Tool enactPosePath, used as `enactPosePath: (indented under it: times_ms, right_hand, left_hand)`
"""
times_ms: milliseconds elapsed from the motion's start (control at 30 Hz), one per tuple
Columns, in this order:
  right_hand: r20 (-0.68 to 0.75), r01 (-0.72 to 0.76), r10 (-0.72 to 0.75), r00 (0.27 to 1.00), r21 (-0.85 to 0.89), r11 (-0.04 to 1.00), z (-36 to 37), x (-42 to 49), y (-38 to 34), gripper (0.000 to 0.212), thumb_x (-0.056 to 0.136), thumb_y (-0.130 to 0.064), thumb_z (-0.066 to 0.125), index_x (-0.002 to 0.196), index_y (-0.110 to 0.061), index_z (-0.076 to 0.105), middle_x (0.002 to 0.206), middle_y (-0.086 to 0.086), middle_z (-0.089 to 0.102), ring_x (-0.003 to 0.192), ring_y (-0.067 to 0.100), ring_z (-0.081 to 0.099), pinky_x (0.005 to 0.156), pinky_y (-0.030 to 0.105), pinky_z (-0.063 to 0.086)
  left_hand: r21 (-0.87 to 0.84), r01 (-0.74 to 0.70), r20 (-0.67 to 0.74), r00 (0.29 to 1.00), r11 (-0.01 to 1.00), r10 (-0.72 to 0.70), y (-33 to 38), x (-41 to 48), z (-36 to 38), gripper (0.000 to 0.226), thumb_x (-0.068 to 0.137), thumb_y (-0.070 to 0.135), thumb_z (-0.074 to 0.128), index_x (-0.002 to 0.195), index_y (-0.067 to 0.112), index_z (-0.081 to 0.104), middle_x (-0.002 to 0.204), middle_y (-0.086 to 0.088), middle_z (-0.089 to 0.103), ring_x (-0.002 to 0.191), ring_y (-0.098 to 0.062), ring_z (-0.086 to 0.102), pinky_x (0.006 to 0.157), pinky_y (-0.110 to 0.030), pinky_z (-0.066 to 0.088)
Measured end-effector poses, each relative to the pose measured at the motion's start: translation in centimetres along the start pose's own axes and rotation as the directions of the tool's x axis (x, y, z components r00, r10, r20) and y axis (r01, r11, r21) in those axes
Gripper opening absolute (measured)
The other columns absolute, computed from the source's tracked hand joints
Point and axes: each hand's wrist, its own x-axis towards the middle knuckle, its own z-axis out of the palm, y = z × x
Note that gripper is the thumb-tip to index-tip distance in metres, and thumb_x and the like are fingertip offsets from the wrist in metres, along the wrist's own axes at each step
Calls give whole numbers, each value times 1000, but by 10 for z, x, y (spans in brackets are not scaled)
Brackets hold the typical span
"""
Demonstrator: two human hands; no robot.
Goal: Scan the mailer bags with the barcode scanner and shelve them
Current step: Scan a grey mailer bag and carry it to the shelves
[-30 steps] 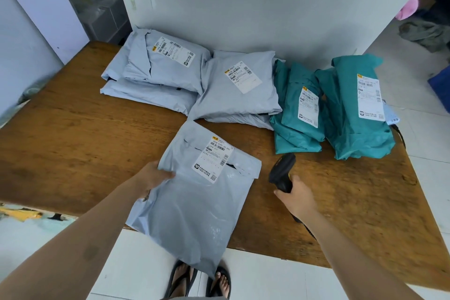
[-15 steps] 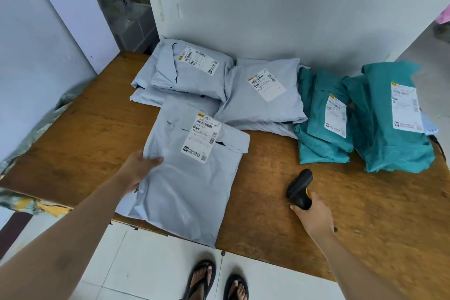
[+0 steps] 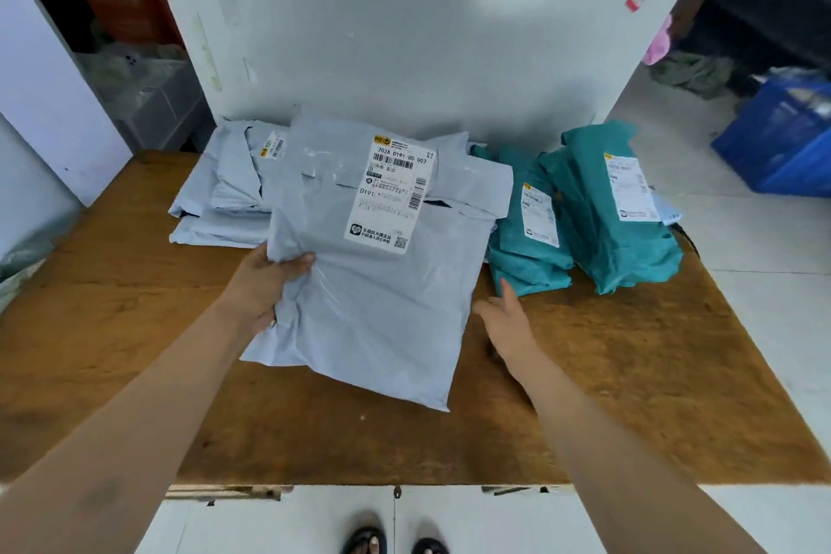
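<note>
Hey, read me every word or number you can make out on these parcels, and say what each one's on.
"202A D191 00 002": top of the shipping label on the grey mailer in the left hand.
"D191": same label, left edge, lower down.
Its other print, plus labels on the teal bags and rear grey bag: too blurred to read.

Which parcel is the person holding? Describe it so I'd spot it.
On the brown wooden table, grey mailer bags lie back left, teal ones back right. The held grey mailer is central, gripped by the left hand; it alone is raised, overlapping both piles.
</note>
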Motion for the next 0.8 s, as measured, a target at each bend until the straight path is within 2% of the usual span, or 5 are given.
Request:
enactPosePath:
  times_ms: [167,333,500,633,800]
  right_hand:
    - [35,-84,85,996,716,693,-51,-33,-37,32,93,-50,51,104,-23,65,105,6,72,100,26,66,97,46,48]
    - [-230,200,-72,971,600,775,-156,-71,-31,38,83,-19,73,117,-6,65,115,10,71,103,28,69,93,45,54]
    - [-496,327,-16,868,547,771,-293,-131,9,21,83,-19,73,103,-13,70,108,5,74,102,29,69,92,46,54]
    - [-657,418,-21,753,455,786,-405,-180,60,10,84,-16,72,93,-13,72,103,8,74,100,31,68,94,46,53]
    - [-784,482,22,621,403,778,-544,-245,122,5,84,-16,72,86,-13,70,96,7,72,89,27,66,89,38,54]
  left_hand:
    - [66,-48,162,986,997,37,10,15,72,14,85,4,65,97,12,67,86,-2,75,78,-20,72,74,-35,57]
    - [64,-142,357,928,988,110,18,2,189,13,85,3,65,95,11,67,78,3,75,72,-13,72,65,-26,59]
    - [82,-173,582,808,982,94,2,-46,333,24,85,11,66,109,7,65,100,-7,71,89,-24,68,86,-37,53]
    - [68,-249,684,716,966,137,-33,-104,455,11,88,5,61,89,15,65,67,14,72,66,-4,68,69,-21,57]
    - [31,-288,745,645,957,170,-74,-192,608,3,86,6,66,84,9,66,63,8,70,65,-15,65,73,-32,54]
